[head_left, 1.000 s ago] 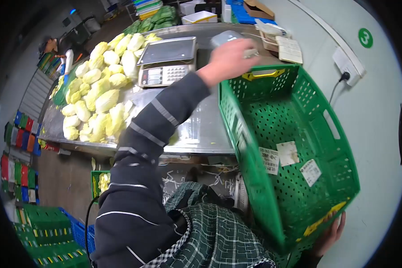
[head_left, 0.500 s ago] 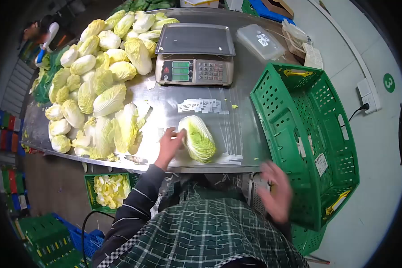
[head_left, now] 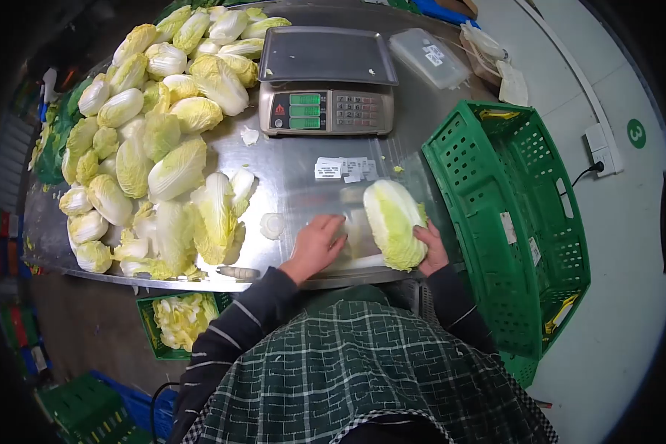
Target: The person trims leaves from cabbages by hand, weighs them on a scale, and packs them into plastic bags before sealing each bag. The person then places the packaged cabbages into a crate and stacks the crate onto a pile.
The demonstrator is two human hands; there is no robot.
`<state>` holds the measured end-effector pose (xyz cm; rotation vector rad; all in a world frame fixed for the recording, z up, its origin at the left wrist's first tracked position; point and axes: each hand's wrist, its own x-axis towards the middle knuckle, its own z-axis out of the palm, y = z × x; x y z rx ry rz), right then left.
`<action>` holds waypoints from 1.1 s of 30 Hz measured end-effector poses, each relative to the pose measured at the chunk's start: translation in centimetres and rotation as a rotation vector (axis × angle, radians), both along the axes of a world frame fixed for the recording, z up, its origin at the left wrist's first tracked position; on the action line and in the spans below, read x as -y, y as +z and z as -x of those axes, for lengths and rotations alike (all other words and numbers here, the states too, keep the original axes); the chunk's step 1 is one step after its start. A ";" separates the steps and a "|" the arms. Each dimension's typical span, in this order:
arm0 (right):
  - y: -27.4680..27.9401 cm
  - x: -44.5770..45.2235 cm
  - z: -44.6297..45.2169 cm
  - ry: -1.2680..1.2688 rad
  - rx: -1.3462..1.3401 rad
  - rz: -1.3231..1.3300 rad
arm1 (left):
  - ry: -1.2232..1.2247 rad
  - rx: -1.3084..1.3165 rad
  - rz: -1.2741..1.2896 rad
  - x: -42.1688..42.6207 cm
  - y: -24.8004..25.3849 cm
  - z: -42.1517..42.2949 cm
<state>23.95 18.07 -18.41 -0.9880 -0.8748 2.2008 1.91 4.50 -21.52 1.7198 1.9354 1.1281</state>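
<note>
A napa cabbage [head_left: 394,222], white at its base and pale green at the leaves, is tilted near the table's front edge. My right hand [head_left: 433,250] grips its lower right side, with the thumb on the leaves. To the left of the cabbage, my left hand [head_left: 317,248] hovers over the tabletop with fingers half curled and thumb apart, not touching the cabbage. Between them is a blurred clear plastic sheet or bag [head_left: 355,226]. White printed labels [head_left: 344,169] lie just behind.
A heap of napa cabbages [head_left: 155,133] covers the table's left side. A digital scale [head_left: 327,111] stands at the back. To the right is a green crate [head_left: 488,222]. A knife-like handle [head_left: 238,273] lies at the front edge; a crate of trimmed leaves [head_left: 181,322] sits below.
My right hand has come in from beside the crate and taken hold of the cabbage, which has shifted right. My left hand has moved right, away from the cabbage's side. The view has shifted slightly.
</note>
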 end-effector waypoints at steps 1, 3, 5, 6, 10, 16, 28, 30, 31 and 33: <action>0.1 0.2 -0.8 -0.001 0.007 0.003 | -0.001 0.007 0.003 0.1 -1.0 0.0; 0.2 0.4 -2.1 -0.033 -0.002 0.004 | -0.240 -0.420 -0.026 -0.2 -3.5 -0.1; -0.5 0.6 -2.9 -0.053 0.001 0.042 | -0.240 -0.410 0.117 -0.7 -3.6 -0.5; -0.5 0.6 -2.4 -0.087 -0.006 0.102 | -0.248 -0.430 0.142 -0.9 -3.9 -0.5; 2.2 -4.1 3.9 0.000 0.036 -0.068 | -0.273 -0.491 0.177 -1.0 -3.0 -0.6; 8.2 -16.1 18.7 0.055 0.250 -0.952 | -0.193 -0.347 0.103 -1.3 -4.3 -0.6; 8.7 -23.6 27.0 0.012 0.714 -1.563 | -0.153 -0.300 0.103 -1.5 -1.7 1.4; 9.4 -23.6 24.3 0.068 0.546 -1.382 | -0.114 -0.253 0.108 -1.6 -0.6 1.3; 9.7 -23.4 23.1 0.105 0.510 -1.272 | -0.073 -0.243 0.104 -1.7 0.2 1.5; 10.5 -22.4 21.2 0.129 0.523 -1.168 | -0.087 -0.213 0.136 -1.3 0.6 1.3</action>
